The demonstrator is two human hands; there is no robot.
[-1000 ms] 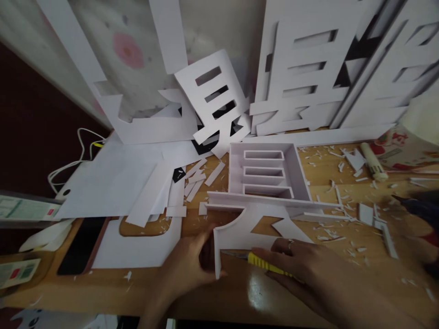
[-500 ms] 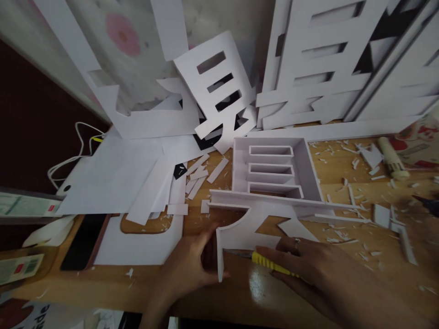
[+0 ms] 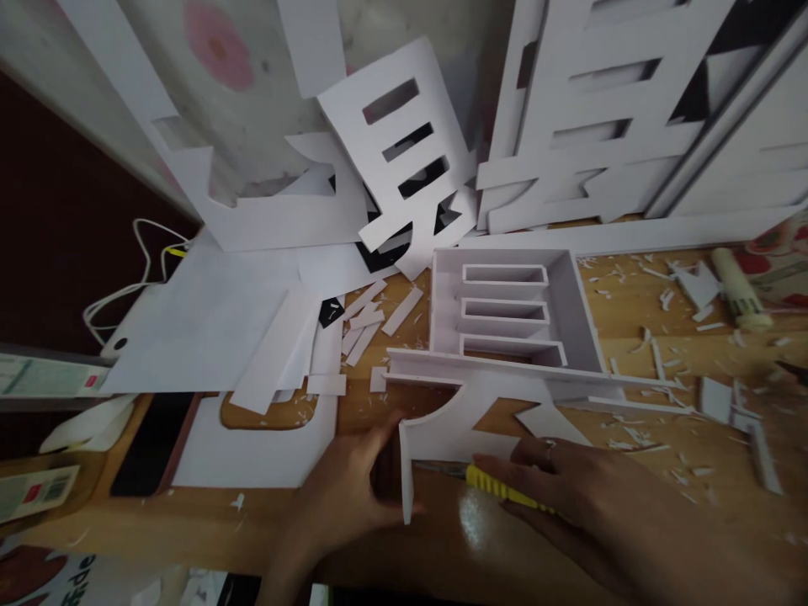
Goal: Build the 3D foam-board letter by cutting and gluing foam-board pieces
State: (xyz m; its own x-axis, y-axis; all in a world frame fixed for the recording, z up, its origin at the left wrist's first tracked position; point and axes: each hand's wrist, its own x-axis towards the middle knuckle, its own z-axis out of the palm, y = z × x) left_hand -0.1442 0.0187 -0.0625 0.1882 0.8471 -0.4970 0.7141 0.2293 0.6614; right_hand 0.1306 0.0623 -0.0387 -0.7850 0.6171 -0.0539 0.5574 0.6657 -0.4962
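Note:
A white foam-board structure (image 3: 498,387) lies in front of me, with a raised wall around several rectangular slots and a curved, flat piece at its near side. At its near left end stands a short white strip (image 3: 406,484), pinched between the thumb and fingers of my left hand (image 3: 344,484). My right hand (image 3: 568,484) grips a yellow-handled craft knife (image 3: 505,488) and rests close to the flat piece. The knife's blade points left, its tip at the inner face of the strip.
Cut-out white sheets (image 3: 397,135) lean at the back. Loose strips (image 3: 366,324) and shavings (image 3: 637,438) litter the wooden table (image 3: 220,526). A phone (image 3: 155,442) and a paper sheet (image 3: 202,311) lie left. A pale cylindrical tube (image 3: 740,290) lies right.
The view has shifted slightly, so things on the right appear a little further right. Both hands, the strip and the knife keep almost the same positions.

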